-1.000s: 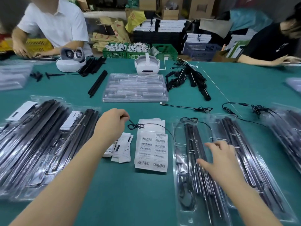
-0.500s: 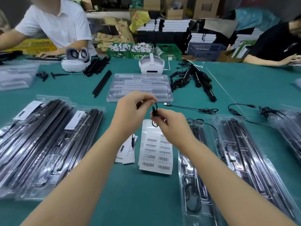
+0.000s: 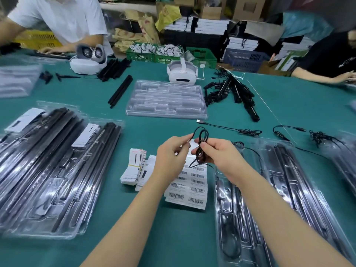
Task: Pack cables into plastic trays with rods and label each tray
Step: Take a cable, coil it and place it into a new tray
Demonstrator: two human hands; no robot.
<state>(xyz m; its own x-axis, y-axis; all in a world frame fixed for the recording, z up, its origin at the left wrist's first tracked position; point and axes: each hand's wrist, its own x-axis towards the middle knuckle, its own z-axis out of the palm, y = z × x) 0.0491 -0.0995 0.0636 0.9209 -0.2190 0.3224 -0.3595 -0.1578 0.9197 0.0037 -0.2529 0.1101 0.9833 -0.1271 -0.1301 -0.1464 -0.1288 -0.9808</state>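
A green worktop [image 3: 173, 237] carried everything. Nearest, a tray [image 3: 238, 218] of rods lay at right. Above the barcode labels [image 3: 189, 186], the left hand [image 3: 170, 158] pinched one cable [image 3: 201, 146] strand while the right hand [image 3: 221, 154] gripped its coil. The cable looked light, limp and springy; best held across the bundled loops. Farther off, an empty tray [image 3: 167, 101] waited.

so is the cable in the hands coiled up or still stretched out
Coiled. The black cable is gathered into several loops held above the barcode label sheet; the right hand grips the bundle, while the left hand pinches a loose strand.
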